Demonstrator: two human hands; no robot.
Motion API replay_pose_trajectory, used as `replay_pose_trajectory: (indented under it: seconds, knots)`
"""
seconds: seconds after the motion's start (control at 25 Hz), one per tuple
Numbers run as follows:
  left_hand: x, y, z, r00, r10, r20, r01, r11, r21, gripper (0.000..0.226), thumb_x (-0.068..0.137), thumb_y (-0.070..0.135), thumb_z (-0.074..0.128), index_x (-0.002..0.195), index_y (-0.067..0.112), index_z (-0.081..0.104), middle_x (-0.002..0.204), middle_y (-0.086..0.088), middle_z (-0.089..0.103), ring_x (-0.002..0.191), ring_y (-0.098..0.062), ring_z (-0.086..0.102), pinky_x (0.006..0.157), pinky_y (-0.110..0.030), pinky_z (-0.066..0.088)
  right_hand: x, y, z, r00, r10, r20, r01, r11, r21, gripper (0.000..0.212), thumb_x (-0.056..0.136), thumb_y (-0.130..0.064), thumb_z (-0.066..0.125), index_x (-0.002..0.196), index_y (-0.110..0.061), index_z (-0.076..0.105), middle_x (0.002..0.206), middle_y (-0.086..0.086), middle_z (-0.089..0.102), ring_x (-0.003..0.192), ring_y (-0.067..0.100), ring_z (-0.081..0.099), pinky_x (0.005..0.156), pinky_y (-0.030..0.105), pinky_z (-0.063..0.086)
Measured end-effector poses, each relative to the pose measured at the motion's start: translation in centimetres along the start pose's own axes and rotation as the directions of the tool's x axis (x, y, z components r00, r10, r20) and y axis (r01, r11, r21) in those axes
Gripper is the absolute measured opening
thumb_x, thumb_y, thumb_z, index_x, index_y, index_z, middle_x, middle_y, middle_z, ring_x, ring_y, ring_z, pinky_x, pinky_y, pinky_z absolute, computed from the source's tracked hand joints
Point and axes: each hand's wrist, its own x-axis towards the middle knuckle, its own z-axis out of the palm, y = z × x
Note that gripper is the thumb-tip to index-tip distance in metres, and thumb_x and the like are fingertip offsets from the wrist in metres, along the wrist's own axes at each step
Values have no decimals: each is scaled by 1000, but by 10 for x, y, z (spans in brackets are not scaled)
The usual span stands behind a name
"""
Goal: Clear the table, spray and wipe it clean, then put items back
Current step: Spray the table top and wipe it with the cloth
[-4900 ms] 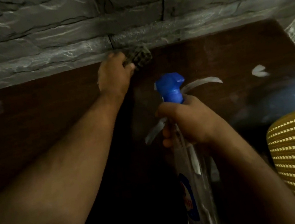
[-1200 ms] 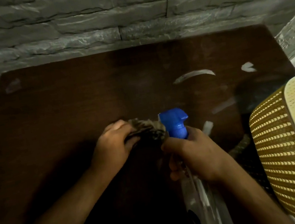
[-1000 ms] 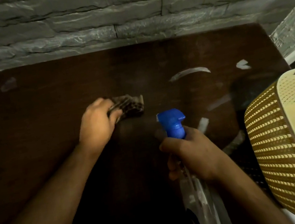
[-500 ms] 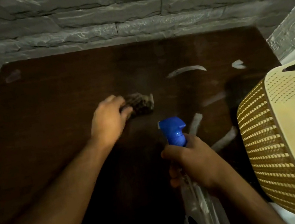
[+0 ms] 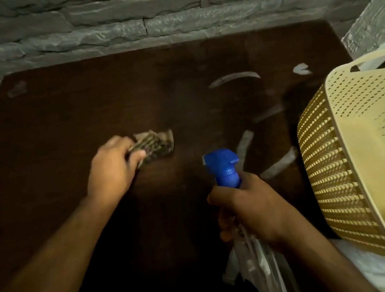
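Left hand [image 5: 111,170] slid crumpled dark cloth [image 5: 154,145] left across table [image 5: 55,123].

Table [image 5: 56,133] butts against wall [image 5: 114,18] behind. Cloth [image 5: 154,145] on table, mid-left; spray bottle [image 5: 225,168] right of it; basket [image 5: 376,155] at far right.

Both forearms are bare from elbow to wrist. The left hand [image 5: 111,170] and the right hand [image 5: 250,208] are bare too, ungloved, without visible rings.
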Motion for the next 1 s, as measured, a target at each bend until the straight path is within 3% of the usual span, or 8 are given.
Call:
replay_pose_trajectory:
  seconds: [0.08,0.16,0.32,0.48,0.56,0.68,0.88,1.0]
  knots:
    - [45,28,15,998,-43,-47,44,999,15,19,84,31,65,90,14,61,92,-9,58,89,-32,58,75,-38,44,0,5,5,1000,-5,-21,4,1000,-5,21,88,-19,64,105,-23,53,70,9,62,57,20,61,57,30,56]
    - [50,65,32,999,-12,31,14,998,-62,21,85,31,66,97,13,62,101,-9,58,95,-28,57,78,-34,42,5,11,10,999,-8,-49,7,1000,-16,20,87,-19,64,104,-21,54,66,9,63,56,23,62,63,38,56]
    - [-56,56,21,979,164,118,-147,978,-146,21,86,35,59,95,17,64,97,-2,59,91,-24,56,76,-30,40,0,18,22,998,-16,-63,15,1000,-22,21,86,-19,64,105,-15,56,59,8,63,52,26,63,62,42,54]
    - [-25,0,-7,999,-29,-22,28,999,-40,17,85,31,63,87,14,62,89,-9,59,86,-32,58,74,-37,43,-13,20,28,997,7,-78,-5,1000,28,21,87,-17,64,105,-14,55,64,10,61,54,25,59,54,33,53]
    - [26,11,2,993,-103,-59,105,994,24,21,86,30,64,95,12,62,97,-12,59,93,-34,57,78,-38,43,-15,20,32,994,-1,-107,5,999,40,19,87,-15,64,103,-11,55,67,13,58,54,25,57,49,29,51]
    - [61,56,23,997,-81,-9,81,997,-10,22,86,32,65,100,15,62,105,-8,59,96,-26,56,74,-33,37,-18,24,40,991,6,-131,0,999,40,18,87,-15,63,101,-9,55,69,14,57,56,26,57,55,33,53]
    - [-35,66,25,995,62,82,-51,990,-132,20,85,33,66,98,18,63,96,1,52,88,-16,51,70,-26,34,-28,42,41,988,-9,-156,12,1000,20,17,86,-16,63,102,-13,57,68,12,60,56,24,59,53,32,53]
    - [-123,37,3,985,137,106,-120,982,-148,14,81,27,71,90,18,66,88,0,57,82,-22,57,67,-28,42,-34,51,32,991,-14,-133,18,1000,26,18,87,-19,63,103,-17,56,67,10,63,57,25,62,56,33,53]
